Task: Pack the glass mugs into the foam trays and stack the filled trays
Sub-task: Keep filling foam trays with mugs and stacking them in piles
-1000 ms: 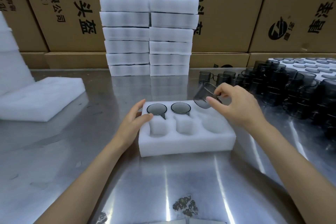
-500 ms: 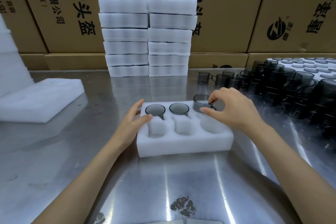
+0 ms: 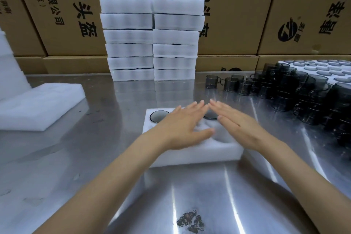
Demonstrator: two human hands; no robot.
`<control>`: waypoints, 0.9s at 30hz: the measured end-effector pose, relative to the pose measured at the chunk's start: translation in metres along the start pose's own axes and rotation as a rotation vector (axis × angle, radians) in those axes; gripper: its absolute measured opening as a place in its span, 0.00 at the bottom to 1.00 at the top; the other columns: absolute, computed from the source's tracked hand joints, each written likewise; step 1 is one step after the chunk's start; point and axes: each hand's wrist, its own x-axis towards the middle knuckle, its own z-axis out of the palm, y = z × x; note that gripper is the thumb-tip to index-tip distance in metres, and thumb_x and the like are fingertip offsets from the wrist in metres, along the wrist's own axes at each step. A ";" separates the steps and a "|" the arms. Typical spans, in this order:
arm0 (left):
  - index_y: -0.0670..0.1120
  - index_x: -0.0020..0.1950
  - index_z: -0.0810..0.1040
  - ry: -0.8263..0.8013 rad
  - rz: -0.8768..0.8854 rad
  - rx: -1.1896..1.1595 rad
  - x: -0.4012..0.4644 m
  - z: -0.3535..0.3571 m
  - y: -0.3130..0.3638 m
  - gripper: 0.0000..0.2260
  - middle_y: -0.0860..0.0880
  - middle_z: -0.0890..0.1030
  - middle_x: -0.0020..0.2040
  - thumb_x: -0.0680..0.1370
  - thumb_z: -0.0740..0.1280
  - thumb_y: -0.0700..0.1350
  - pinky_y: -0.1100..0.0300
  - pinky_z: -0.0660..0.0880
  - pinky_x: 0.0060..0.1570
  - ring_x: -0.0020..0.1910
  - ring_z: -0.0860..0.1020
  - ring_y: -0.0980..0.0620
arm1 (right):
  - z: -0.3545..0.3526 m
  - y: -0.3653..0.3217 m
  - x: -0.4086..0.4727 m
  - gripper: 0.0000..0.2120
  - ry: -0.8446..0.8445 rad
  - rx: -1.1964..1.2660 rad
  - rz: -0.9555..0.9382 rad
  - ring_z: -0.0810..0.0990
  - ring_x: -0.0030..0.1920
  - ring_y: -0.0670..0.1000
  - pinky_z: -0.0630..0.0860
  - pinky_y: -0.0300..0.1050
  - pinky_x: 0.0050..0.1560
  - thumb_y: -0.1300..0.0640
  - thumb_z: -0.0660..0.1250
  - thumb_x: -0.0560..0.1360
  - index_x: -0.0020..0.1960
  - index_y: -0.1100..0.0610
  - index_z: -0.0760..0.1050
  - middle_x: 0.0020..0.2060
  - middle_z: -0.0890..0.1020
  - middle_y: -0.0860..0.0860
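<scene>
Two flat hands, left point(image 3: 182, 129) and right point(image 3: 239, 123), fingers straight and gripping nothing, lie over the white foam tray point(image 3: 199, 153) at frame centre, seemingly seating its smoky glass mugs point(image 3: 159, 116); loose mugs point(image 3: 296, 89) crowd the right.

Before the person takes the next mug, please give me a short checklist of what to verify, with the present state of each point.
1. Both hands free: left hand and right hand flat, holding nothing: ok.
2. Back-left mug seated in the foam tray: ok.
3. Other back-row mugs seated: hands cover them: cannot tell.
4. Front pocket free: ok.
5. Loose mugs waiting on the right: ok.
6. Tray flat on the table: ok.
</scene>
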 end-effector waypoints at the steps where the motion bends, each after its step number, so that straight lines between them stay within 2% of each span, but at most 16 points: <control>1: 0.50 0.78 0.50 -0.045 -0.010 0.037 0.005 0.002 0.002 0.29 0.54 0.49 0.78 0.80 0.55 0.59 0.59 0.43 0.72 0.76 0.47 0.58 | 0.001 0.001 0.001 0.22 -0.069 0.007 0.020 0.49 0.72 0.32 0.50 0.46 0.75 0.52 0.49 0.81 0.75 0.44 0.57 0.72 0.53 0.32; 5: 0.51 0.78 0.53 -0.101 -0.031 0.051 0.012 0.002 -0.002 0.27 0.54 0.51 0.78 0.80 0.54 0.57 0.58 0.45 0.72 0.76 0.49 0.58 | -0.001 0.003 0.005 0.23 -0.152 -0.010 0.029 0.48 0.70 0.30 0.47 0.36 0.72 0.53 0.49 0.81 0.75 0.44 0.56 0.73 0.52 0.34; 9: 0.51 0.77 0.57 -0.082 -0.009 0.120 0.012 -0.001 0.000 0.26 0.53 0.55 0.78 0.80 0.54 0.58 0.55 0.47 0.72 0.75 0.55 0.56 | 0.001 0.002 0.004 0.22 -0.136 -0.019 0.025 0.48 0.71 0.32 0.49 0.40 0.74 0.53 0.49 0.81 0.75 0.45 0.56 0.72 0.53 0.33; 11: 0.51 0.77 0.56 -0.089 -0.021 0.116 0.013 0.001 0.001 0.27 0.53 0.55 0.78 0.80 0.53 0.60 0.54 0.47 0.72 0.76 0.54 0.56 | 0.006 0.001 0.002 0.21 -0.059 0.148 0.021 0.52 0.72 0.33 0.50 0.38 0.73 0.53 0.51 0.82 0.74 0.47 0.60 0.73 0.57 0.36; 14: 0.54 0.77 0.56 -0.068 -0.068 -0.046 0.010 0.000 -0.008 0.27 0.57 0.57 0.77 0.80 0.52 0.62 0.54 0.46 0.73 0.76 0.52 0.58 | 0.013 0.002 0.002 0.18 0.175 0.452 0.063 0.62 0.69 0.35 0.56 0.27 0.66 0.52 0.55 0.82 0.71 0.48 0.66 0.69 0.67 0.39; 16: 0.58 0.75 0.60 0.070 -0.138 -0.238 0.004 -0.003 -0.020 0.24 0.59 0.62 0.75 0.79 0.54 0.61 0.55 0.52 0.74 0.74 0.57 0.59 | 0.013 0.012 0.006 0.18 0.346 0.410 0.103 0.65 0.66 0.36 0.59 0.31 0.64 0.50 0.55 0.82 0.70 0.47 0.68 0.66 0.70 0.38; 17: 0.58 0.73 0.64 0.179 -0.183 -0.375 0.000 -0.005 -0.027 0.22 0.60 0.66 0.73 0.79 0.56 0.60 0.58 0.59 0.71 0.72 0.63 0.59 | 0.013 0.019 0.008 0.18 0.400 0.376 0.137 0.66 0.65 0.37 0.60 0.34 0.64 0.49 0.54 0.82 0.70 0.47 0.68 0.66 0.71 0.39; 18: 0.58 0.70 0.68 0.300 -0.223 -0.530 -0.003 -0.007 -0.035 0.19 0.60 0.69 0.70 0.80 0.58 0.58 0.66 0.66 0.65 0.66 0.70 0.59 | 0.014 0.028 0.010 0.18 0.436 0.354 0.187 0.66 0.65 0.38 0.60 0.37 0.63 0.49 0.54 0.82 0.70 0.48 0.68 0.66 0.72 0.41; 19: 0.56 0.67 0.72 0.416 -0.253 -0.658 -0.006 -0.009 -0.043 0.16 0.61 0.73 0.66 0.80 0.58 0.55 0.75 0.68 0.56 0.60 0.73 0.62 | 0.016 0.037 0.012 0.19 0.455 0.337 0.243 0.67 0.66 0.41 0.60 0.38 0.63 0.49 0.54 0.81 0.71 0.50 0.68 0.67 0.71 0.43; 20: 0.55 0.64 0.75 0.518 -0.274 -0.739 -0.009 -0.011 -0.050 0.14 0.62 0.75 0.63 0.81 0.58 0.53 0.82 0.65 0.50 0.57 0.74 0.68 | 0.018 0.047 0.015 0.20 0.456 0.319 0.305 0.67 0.68 0.44 0.61 0.40 0.64 0.50 0.54 0.81 0.71 0.51 0.68 0.69 0.71 0.45; 21: 0.55 0.62 0.77 0.598 -0.297 -0.804 -0.012 -0.011 -0.058 0.12 0.63 0.76 0.60 0.81 0.58 0.51 0.84 0.64 0.47 0.55 0.72 0.73 | 0.020 0.057 0.018 0.20 0.437 0.297 0.374 0.66 0.69 0.47 0.61 0.42 0.65 0.50 0.55 0.81 0.72 0.53 0.67 0.70 0.70 0.47; 22: 0.55 0.60 0.78 0.659 -0.327 -0.875 -0.014 -0.009 -0.064 0.12 0.63 0.77 0.59 0.81 0.59 0.51 0.83 0.64 0.50 0.55 0.71 0.76 | 0.022 0.065 0.022 0.21 0.413 0.280 0.444 0.66 0.70 0.50 0.61 0.44 0.67 0.50 0.55 0.81 0.72 0.53 0.66 0.71 0.69 0.49; 23: 0.54 0.60 0.79 0.705 -0.368 -0.960 -0.016 -0.005 -0.071 0.12 0.62 0.77 0.59 0.80 0.60 0.51 0.79 0.65 0.55 0.57 0.72 0.73 | 0.023 0.072 0.026 0.22 0.398 0.264 0.496 0.66 0.71 0.52 0.61 0.46 0.67 0.50 0.55 0.80 0.73 0.54 0.65 0.71 0.69 0.50; 25: 0.52 0.59 0.80 0.741 -0.490 -1.137 -0.018 0.006 -0.083 0.12 0.56 0.79 0.61 0.79 0.63 0.51 0.61 0.67 0.66 0.62 0.74 0.61 | 0.023 0.082 0.037 0.23 0.399 0.225 0.531 0.67 0.70 0.53 0.63 0.48 0.67 0.50 0.56 0.80 0.73 0.54 0.64 0.71 0.69 0.51; 27: 0.50 0.57 0.80 0.720 -0.594 -1.278 -0.018 0.015 -0.088 0.12 0.51 0.80 0.60 0.77 0.66 0.52 0.51 0.72 0.63 0.59 0.78 0.52 | 0.021 0.089 0.049 0.24 0.411 0.172 0.536 0.68 0.69 0.55 0.64 0.49 0.66 0.52 0.57 0.79 0.74 0.55 0.62 0.71 0.67 0.53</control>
